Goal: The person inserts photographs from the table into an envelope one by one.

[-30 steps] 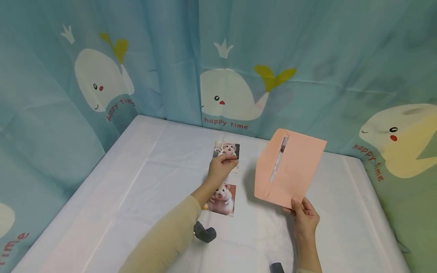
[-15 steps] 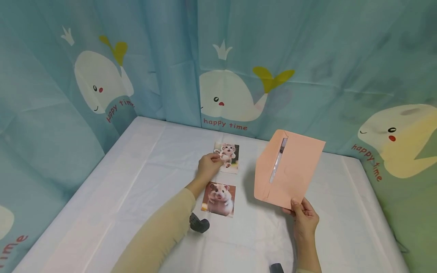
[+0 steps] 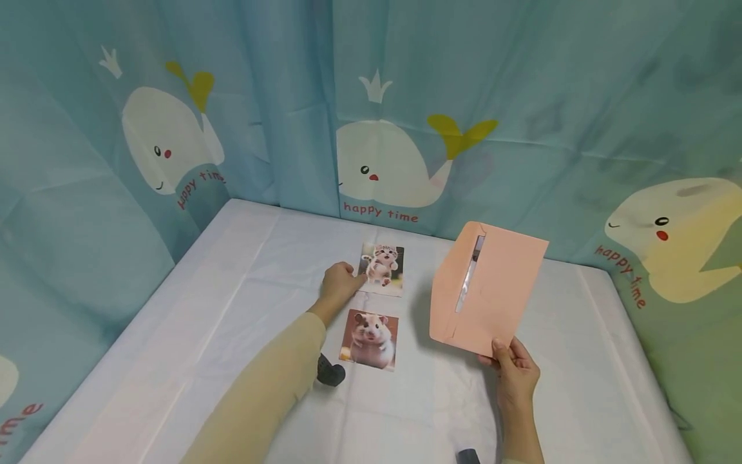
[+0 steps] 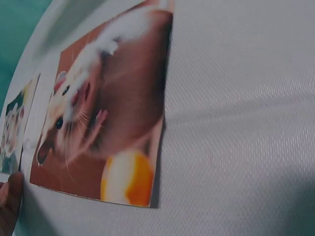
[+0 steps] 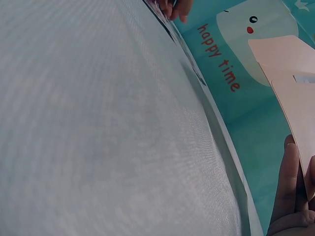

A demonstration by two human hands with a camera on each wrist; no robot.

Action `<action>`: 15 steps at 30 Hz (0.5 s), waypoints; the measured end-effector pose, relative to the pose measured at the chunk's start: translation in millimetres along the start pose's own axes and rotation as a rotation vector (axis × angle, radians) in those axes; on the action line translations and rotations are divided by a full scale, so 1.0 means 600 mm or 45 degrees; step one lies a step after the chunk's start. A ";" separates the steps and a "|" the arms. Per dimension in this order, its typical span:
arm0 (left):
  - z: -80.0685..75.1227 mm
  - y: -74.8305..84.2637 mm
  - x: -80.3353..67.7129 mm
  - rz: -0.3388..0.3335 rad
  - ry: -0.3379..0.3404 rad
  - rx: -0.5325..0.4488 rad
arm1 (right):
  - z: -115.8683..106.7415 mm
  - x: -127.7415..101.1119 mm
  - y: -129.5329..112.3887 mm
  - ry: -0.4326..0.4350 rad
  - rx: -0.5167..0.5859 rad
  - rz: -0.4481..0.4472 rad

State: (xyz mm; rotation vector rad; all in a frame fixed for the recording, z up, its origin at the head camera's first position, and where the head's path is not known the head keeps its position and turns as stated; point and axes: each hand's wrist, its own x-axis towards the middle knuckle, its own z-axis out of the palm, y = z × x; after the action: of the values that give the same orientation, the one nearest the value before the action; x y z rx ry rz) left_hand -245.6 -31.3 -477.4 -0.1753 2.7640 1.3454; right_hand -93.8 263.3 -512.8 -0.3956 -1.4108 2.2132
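My left hand point(image 3: 339, 285) is at the left edge of a kitten photo point(image 3: 382, 267), thumb and fingers pinching that edge. The photo lies near the back of the table. Just in front of it lies a hamster photo point(image 3: 370, 339), which fills much of the left wrist view. My right hand point(image 3: 517, 374) holds a pink envelope point(image 3: 501, 283) by its lower edge, thumb on the near face and fingers behind. The envelope is tilted up off the table, its flap unfolded to the left. A photo-like card point(image 3: 471, 274) shows through the envelope's slit.
A white cloth covers the table point(image 3: 272, 258). Blue-green curtains point(image 3: 301, 129) printed with whales stand close behind its back and side edges. Dark wrist-worn devices point(image 3: 331, 372) hang beneath the forearms.
My left hand has moved left across the kitten photo to its left edge, uncovering most of the kitten and the whole hamster photo. The right hand and envelope have stayed nearly still.
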 end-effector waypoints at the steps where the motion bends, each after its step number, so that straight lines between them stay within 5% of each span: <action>1: 0.000 -0.001 0.001 0.009 -0.016 0.010 | 0.000 0.000 0.000 0.002 -0.002 0.000; 15: 0.005 0.012 0.004 0.025 -0.113 0.220 | 0.000 0.000 0.002 -0.006 0.014 0.019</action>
State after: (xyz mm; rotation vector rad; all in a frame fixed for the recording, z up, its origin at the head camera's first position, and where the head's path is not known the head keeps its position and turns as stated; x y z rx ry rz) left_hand -249.1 -24.7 -473.7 -0.0778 2.7948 1.0828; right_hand -94.1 263.0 -514.3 -0.3986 -1.4019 2.2341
